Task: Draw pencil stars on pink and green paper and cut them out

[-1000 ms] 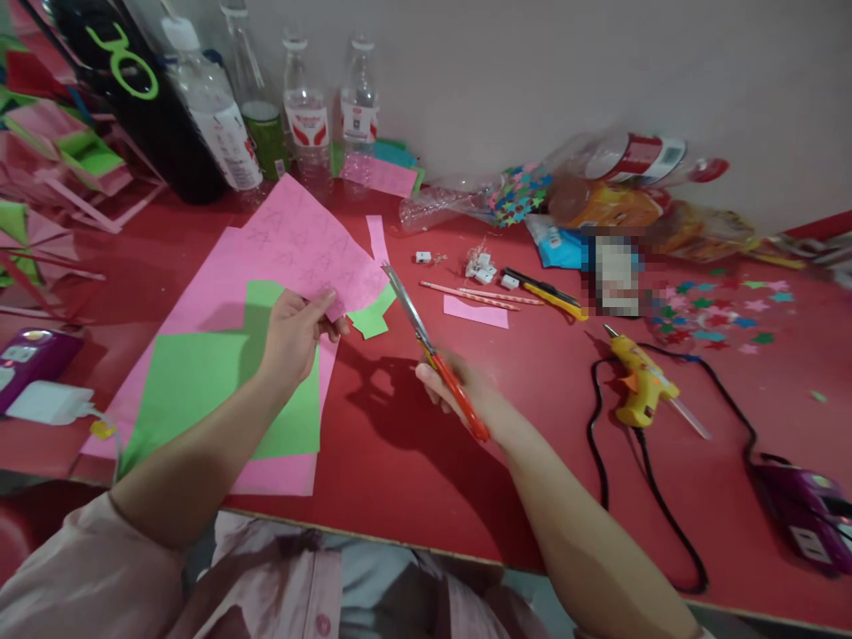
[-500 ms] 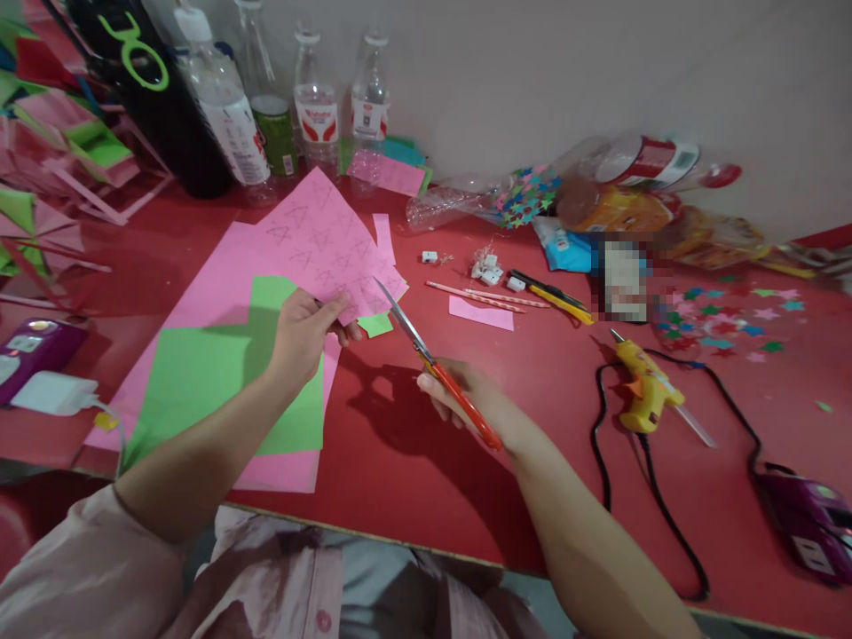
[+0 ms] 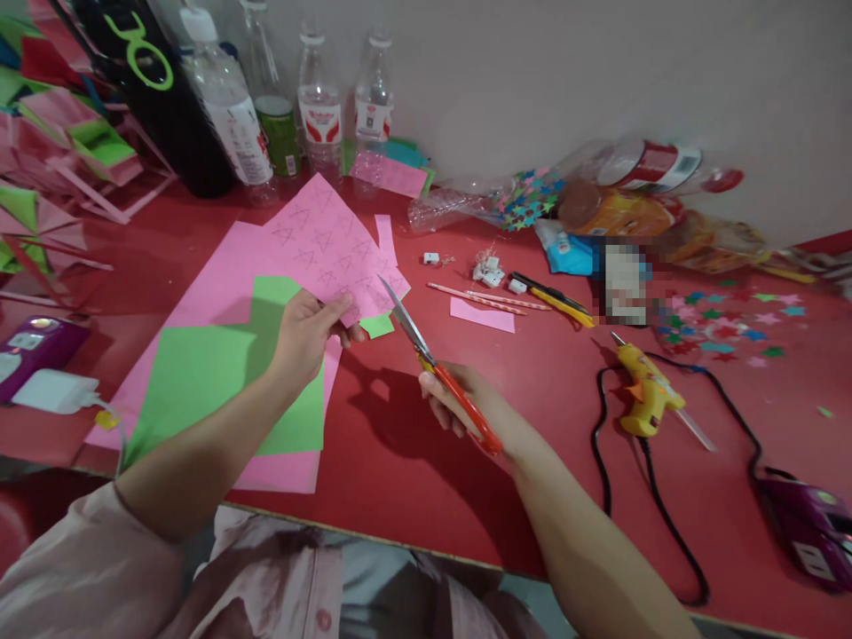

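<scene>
A pink sheet [image 3: 326,244] with several drawn stars is pinched at its lower corner by my left hand [image 3: 311,330], thumb on top. My right hand [image 3: 459,399] is wrapped round the orange handles of the scissors [image 3: 414,333]. Their blades point up and left, with the tip at the right edge of the pink sheet; whether the blades touch it I cannot tell. Beneath my left forearm lies a green sheet [image 3: 200,377] on larger pink paper [image 3: 280,475]. A small green scrap [image 3: 379,327] shows between the sheet and the scissors.
Upright bottles [image 3: 321,120] and a black flask [image 3: 173,115] stand along the wall. To the right are a yellow glue gun [image 3: 649,390] with its cable, a cutter [image 3: 559,302], paper stars [image 3: 725,324] and a purple power strip [image 3: 808,532]. Folded paper models [image 3: 86,146] sit at left.
The scissors have shifted very slightly right, and their tip is a little farther from the drawn stars. My left hand keeps its hold on the pink sheet.
</scene>
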The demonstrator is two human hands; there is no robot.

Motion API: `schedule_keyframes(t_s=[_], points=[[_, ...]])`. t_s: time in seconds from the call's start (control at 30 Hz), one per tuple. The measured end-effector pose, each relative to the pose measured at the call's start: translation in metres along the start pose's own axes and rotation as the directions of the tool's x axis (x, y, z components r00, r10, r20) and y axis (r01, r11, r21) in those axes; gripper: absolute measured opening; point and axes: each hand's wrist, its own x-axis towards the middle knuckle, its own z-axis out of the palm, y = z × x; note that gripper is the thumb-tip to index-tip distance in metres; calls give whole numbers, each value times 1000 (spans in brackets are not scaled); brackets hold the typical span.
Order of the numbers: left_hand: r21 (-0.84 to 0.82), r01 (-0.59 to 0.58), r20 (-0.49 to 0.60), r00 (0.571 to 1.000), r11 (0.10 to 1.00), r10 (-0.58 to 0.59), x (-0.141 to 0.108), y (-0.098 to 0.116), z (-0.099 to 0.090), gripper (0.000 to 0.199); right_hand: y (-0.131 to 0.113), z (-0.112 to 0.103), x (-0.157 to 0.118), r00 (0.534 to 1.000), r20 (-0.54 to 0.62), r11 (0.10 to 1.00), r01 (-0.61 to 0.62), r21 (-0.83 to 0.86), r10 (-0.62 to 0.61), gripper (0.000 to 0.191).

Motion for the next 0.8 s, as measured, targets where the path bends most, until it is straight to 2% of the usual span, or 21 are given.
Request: schedule_keyframes(t_s=[0.27, 0.5, 0.7, 0.8], points=[[15, 4, 10, 1000, 1000, -4, 2, 0, -3, 17, 0, 0, -4, 999, -33, 1000, 29, 5, -29, 53], [47, 22, 13, 1000, 999, -23, 3, 2, -3, 21, -3, -1, -1, 999, 17, 999, -39, -21, 39, 51], [50, 34, 10, 999, 998, -34, 2, 2, -3, 19, -6, 3, -5, 996, -68, 999, -50, 18, 51, 47], [38, 25, 22, 999, 999, -26, 1, 2, -3, 21, -5, 2, -3, 998, -35, 998, -57, 9, 58, 47]])
